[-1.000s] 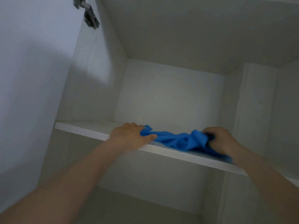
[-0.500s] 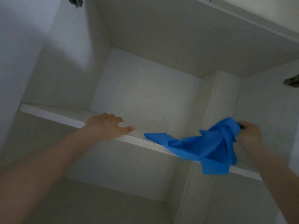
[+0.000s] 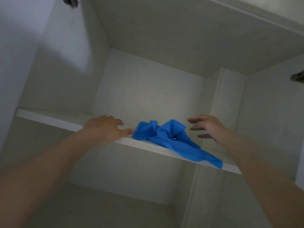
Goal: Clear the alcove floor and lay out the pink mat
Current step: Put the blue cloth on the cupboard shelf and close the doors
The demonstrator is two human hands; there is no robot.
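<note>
Two bare hands, one blue cloth, one white shelf and two metal hinges make up the count inside a pale cabinet seen from below. The left hand [image 3: 107, 128] rests palm down on the shelf [image 3: 49, 118] at its front edge, fingers straight and relaxed, the thumb tip touching or nearly touching the cloth's left end; it holds nothing. The right hand [image 3: 208, 127] hovers in the air just right of the cloth, fingers spread and loosely bent, gripping nothing and apart from the fabric.

The shelf runs from the left side wall down to the right, its thin front edge bright against the darker space below. To the left of the left hand the board lies bare up to the wall. Above the shelf the compartment stands tall and open up to the top panel. A vertical ridge runs down the back right corner behind the right hand. One hinge [image 3: 69, 1] sits at the top left edge of the view, the other [image 3: 297, 78] at the far right edge.

The blue cloth [image 3: 164, 137] lies on the shelf between the hands, crumpled into two raised folds at its left end. A flatter tail trails to the right, and its corner hangs over the front edge. The fabric looks thin, smooth and plain bright blue.
</note>
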